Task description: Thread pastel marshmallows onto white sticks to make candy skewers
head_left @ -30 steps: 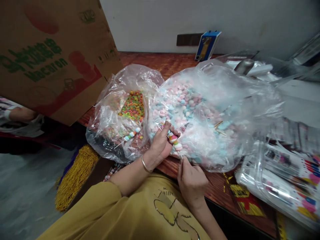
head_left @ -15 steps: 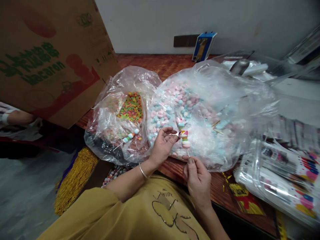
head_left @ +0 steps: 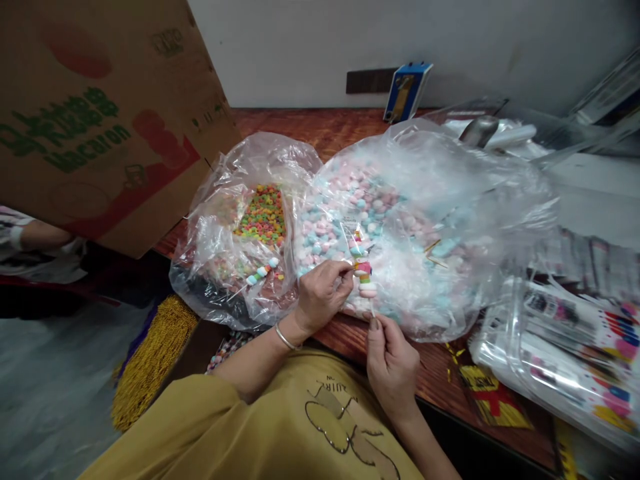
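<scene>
My right hand (head_left: 393,357) pinches the lower end of the white stick of a marshmallow candy skewer (head_left: 368,291), held upright over the bags. Pink, green and white pieces are stacked on it. A small clear printed wrapper (head_left: 351,229) appears to surround the skewer's upper part. My left hand (head_left: 324,293), a bangle on its wrist, has thumb and fingers closed on the wrapper's left side. Behind lies a big clear bag of pink and blue marshmallows (head_left: 320,230). Another candy skewer (head_left: 263,272) rests on the bag of colourful ring candies (head_left: 263,217) at left.
A large cardboard box (head_left: 115,127) stands at the left. On the right are stacked printed plastic pouches (head_left: 560,360). A metal scoop (head_left: 479,132) and a blue device (head_left: 407,92) sit at the back. Golden twist ties (head_left: 150,367) hang low left; another person's arm (head_left: 45,235) shows beyond.
My left fingers, loosely apart before, have closed on the wrapper beside the skewer. The wrapper's clear top now shows above the candy. The skewer and right hand have shifted slightly left.
</scene>
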`<state>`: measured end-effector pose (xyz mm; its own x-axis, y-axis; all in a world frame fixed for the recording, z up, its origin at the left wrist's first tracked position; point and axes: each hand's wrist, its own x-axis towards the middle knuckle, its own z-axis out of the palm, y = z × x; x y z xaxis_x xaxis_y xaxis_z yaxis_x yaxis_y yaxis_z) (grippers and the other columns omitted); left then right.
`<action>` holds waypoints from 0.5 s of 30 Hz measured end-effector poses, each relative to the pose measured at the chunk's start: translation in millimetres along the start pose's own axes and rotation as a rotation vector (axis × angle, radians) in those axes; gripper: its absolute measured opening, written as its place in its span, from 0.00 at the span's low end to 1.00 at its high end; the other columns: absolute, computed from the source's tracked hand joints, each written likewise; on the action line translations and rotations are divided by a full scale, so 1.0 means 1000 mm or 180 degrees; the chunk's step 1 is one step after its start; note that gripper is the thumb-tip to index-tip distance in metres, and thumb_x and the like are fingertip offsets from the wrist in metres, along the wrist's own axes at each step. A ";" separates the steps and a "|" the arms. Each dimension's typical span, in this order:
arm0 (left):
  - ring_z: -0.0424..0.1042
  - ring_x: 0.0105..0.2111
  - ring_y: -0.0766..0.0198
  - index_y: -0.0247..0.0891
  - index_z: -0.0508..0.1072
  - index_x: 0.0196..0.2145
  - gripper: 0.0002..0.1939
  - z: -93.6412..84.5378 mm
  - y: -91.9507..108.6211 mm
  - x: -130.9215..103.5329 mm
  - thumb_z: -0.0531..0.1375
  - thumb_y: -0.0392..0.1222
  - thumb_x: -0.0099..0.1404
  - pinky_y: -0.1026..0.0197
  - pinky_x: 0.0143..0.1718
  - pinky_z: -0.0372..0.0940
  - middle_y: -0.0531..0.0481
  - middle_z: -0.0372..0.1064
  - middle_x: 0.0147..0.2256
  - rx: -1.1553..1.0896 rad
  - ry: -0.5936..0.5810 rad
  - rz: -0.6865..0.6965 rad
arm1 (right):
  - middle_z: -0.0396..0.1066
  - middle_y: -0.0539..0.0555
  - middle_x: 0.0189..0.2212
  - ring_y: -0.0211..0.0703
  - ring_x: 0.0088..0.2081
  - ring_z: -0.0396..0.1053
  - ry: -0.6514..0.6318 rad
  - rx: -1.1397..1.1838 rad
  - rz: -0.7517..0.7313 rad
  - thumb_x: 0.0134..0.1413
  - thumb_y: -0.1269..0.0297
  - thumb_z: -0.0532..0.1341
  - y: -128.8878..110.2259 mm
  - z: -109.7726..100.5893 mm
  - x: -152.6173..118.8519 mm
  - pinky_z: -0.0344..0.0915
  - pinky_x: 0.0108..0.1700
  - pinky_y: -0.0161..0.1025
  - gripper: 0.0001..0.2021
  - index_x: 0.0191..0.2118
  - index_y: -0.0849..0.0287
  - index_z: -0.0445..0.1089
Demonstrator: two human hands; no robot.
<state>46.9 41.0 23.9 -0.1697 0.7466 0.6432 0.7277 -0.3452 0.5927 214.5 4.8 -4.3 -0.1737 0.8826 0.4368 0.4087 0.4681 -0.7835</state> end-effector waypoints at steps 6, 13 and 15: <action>0.72 0.29 0.64 0.38 0.71 0.38 0.03 0.001 0.008 0.000 0.58 0.33 0.69 0.62 0.33 0.65 0.49 0.73 0.29 0.0652 0.0065 0.0814 | 0.78 0.51 0.31 0.37 0.28 0.74 0.0108 0.0082 0.0144 0.72 0.65 0.55 -0.003 0.005 -0.001 0.65 0.33 0.31 0.10 0.43 0.60 0.74; 0.72 0.33 0.63 0.41 0.73 0.35 0.03 0.006 0.017 -0.012 0.60 0.39 0.68 0.60 0.38 0.65 0.49 0.73 0.31 -0.0403 -0.0143 -0.0311 | 0.72 0.48 0.27 0.37 0.27 0.69 0.0071 0.0530 0.0579 0.72 0.63 0.54 0.002 0.005 -0.001 0.65 0.32 0.33 0.12 0.43 0.59 0.74; 0.73 0.37 0.63 0.41 0.73 0.39 0.06 0.008 0.017 -0.007 0.62 0.45 0.68 0.61 0.42 0.67 0.48 0.73 0.36 -0.1416 0.0098 -0.1189 | 0.70 0.47 0.26 0.36 0.25 0.67 0.0007 0.0640 0.0590 0.72 0.62 0.55 0.004 0.003 -0.002 0.63 0.30 0.33 0.11 0.44 0.59 0.74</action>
<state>65.3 34.3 25.7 -0.3854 0.8492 0.3611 0.2665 -0.2722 0.9246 213.2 5.1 -9.2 -0.1104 0.9541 0.2784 0.2473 0.2977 -0.9221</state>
